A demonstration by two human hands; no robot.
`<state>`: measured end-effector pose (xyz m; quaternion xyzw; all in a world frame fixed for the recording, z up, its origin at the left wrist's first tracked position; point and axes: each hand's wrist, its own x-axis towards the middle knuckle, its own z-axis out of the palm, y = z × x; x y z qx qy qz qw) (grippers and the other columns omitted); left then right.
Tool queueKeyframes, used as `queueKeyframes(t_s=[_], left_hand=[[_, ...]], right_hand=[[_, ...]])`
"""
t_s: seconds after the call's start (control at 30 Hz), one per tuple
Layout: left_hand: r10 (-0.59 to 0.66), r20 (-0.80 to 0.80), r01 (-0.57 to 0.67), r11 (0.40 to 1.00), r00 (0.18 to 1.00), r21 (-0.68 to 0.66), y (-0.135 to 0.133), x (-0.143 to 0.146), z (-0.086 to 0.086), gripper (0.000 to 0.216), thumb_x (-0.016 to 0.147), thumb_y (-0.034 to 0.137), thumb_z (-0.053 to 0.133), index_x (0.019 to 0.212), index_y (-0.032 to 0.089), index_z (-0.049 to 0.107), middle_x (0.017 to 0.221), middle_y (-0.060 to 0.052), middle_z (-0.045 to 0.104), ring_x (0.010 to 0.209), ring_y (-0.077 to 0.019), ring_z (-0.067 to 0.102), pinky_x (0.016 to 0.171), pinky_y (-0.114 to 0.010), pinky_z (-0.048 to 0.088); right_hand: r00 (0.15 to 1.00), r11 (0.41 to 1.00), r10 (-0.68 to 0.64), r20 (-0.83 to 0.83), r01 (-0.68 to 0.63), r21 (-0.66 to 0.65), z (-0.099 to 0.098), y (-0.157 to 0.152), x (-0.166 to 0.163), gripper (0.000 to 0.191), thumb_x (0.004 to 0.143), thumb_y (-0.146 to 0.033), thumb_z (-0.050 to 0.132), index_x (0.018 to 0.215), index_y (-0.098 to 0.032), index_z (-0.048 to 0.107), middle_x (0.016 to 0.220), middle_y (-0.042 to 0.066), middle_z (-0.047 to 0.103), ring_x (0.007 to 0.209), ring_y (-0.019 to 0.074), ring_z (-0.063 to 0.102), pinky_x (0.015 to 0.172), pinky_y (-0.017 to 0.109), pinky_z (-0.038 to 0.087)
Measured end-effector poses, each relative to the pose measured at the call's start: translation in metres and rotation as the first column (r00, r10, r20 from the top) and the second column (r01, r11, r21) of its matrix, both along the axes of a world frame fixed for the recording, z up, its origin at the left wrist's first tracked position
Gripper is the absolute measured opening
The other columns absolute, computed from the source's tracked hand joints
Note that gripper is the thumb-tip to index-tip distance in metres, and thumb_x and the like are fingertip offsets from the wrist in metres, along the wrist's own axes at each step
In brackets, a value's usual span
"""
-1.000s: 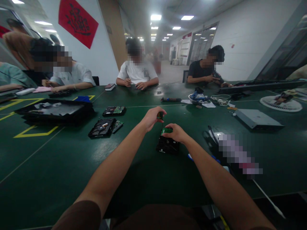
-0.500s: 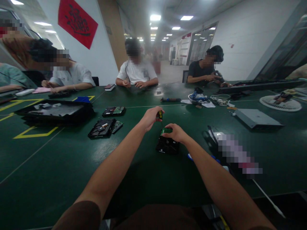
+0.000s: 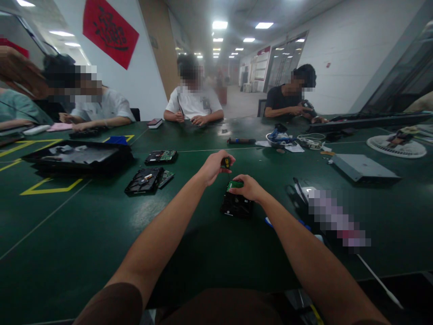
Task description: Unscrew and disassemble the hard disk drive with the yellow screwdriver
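Screwdriver work on a black hard drive [image 3: 236, 205] is judged to be part-way through. The drive lies flat on the dark green worktop [image 3: 101, 234], straight ahead of the person, and its green circuit board [image 3: 234, 184] is not yet lifted off. A small yellow-and-black screwdriver [image 3: 225, 162] is clasped in the closed left hand [image 3: 214, 167] just above the drive's far end. The right hand [image 3: 246, 187] is laid over that end with its fingers bent down onto the board; whether the board is gripped or merely pressed cannot be told. No loose screws can be made out.

To the left, two other drives [image 3: 144, 179] [image 3: 161, 156] are shown already opened, and a black tray [image 3: 76, 155] is set farther off. A grey box [image 3: 361, 168] is placed to the right. Yellow lines are marked on the worktop. Other people are seated along its far edge under ceiling lights [image 3: 219, 24], and a red hanging [image 3: 110, 29] is fixed to the white wall.
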<state>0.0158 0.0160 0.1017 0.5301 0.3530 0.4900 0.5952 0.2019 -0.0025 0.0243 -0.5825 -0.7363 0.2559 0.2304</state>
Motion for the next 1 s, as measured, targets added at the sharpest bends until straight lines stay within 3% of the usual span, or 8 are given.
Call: queueKeyframes(t_s=[0.1,0.33,0.47,0.57,0.77,1.0], left_hand=[[0.005,-0.031,-0.004,1.0,0.999,0.005,-0.0003,-0.0012,0.0007,0.027,0.085,0.035,0.058,0.086,0.013,0.072,0.083,-0.01,0.068,0.079,-0.0191,0.064,0.06,-0.026,0.054],[-0.028,0.064,0.032,0.997,0.998,-0.069,-0.0031,0.0035,0.0001,0.019,0.086,0.034,0.059,0.089,0.015,0.064,0.085,-0.011,0.071,0.082,-0.0217,0.069,0.066,-0.032,0.059],[0.066,-0.068,-0.061,0.996,0.995,0.067,-0.002,0.0016,0.0009,0.023,0.085,0.036,0.059,0.082,0.015,0.069,0.086,-0.01,0.067,0.083,-0.02,0.065,0.059,-0.026,0.056],[0.076,-0.134,-0.057,0.988,0.988,0.14,-0.0038,0.0004,0.0029,0.024,0.085,0.037,0.061,0.083,0.015,0.071,0.088,-0.009,0.066,0.083,-0.0197,0.064,0.058,-0.025,0.055],[-0.04,0.015,0.041,0.999,0.999,-0.012,-0.0073,0.0045,0.0033,0.019,0.085,0.033,0.062,0.092,0.015,0.063,0.085,-0.011,0.072,0.08,-0.0212,0.069,0.064,-0.032,0.059],[0.063,-0.041,-0.062,0.998,0.997,0.027,0.0,-0.0011,0.0011,0.023,0.081,0.037,0.062,0.08,0.015,0.07,0.081,-0.008,0.066,0.077,-0.0194,0.064,0.058,-0.026,0.055]], right_hand=[[1.0,1.0,-0.004,-0.009,0.004,0.007,-0.0018,0.0007,-0.0001,0.052,0.072,-0.05,0.089,0.116,-0.026,0.075,0.117,0.008,0.074,0.11,0.0269,0.068,0.095,0.038,0.051],[1.0,1.0,-0.013,-0.021,0.013,0.0,-0.004,0.0025,-0.0003,0.054,0.071,-0.049,0.089,0.118,-0.026,0.074,0.116,0.007,0.075,0.112,0.0269,0.068,0.096,0.038,0.05],[1.0,1.0,-0.009,-0.009,0.008,-0.007,-0.0031,0.0025,0.0,0.055,0.071,-0.051,0.088,0.118,-0.026,0.074,0.118,0.007,0.074,0.112,0.0262,0.068,0.097,0.038,0.05],[1.0,1.0,-0.006,0.0,0.006,-0.005,-0.0029,0.0023,-0.0002,0.055,0.072,-0.052,0.088,0.119,-0.026,0.074,0.12,0.007,0.073,0.113,0.0256,0.067,0.098,0.038,0.05],[1.0,1.0,-0.009,-0.004,0.009,-0.004,-0.0022,0.0013,-0.0002,0.055,0.073,-0.051,0.087,0.119,-0.026,0.074,0.122,0.008,0.072,0.113,0.026,0.067,0.098,0.038,0.05],[1.0,1.0,-0.014,0.0,0.014,-0.015,0.0,0.0002,-0.0009,0.054,0.072,-0.05,0.088,0.118,-0.026,0.074,0.118,0.007,0.073,0.111,0.0251,0.067,0.097,0.038,0.049]])
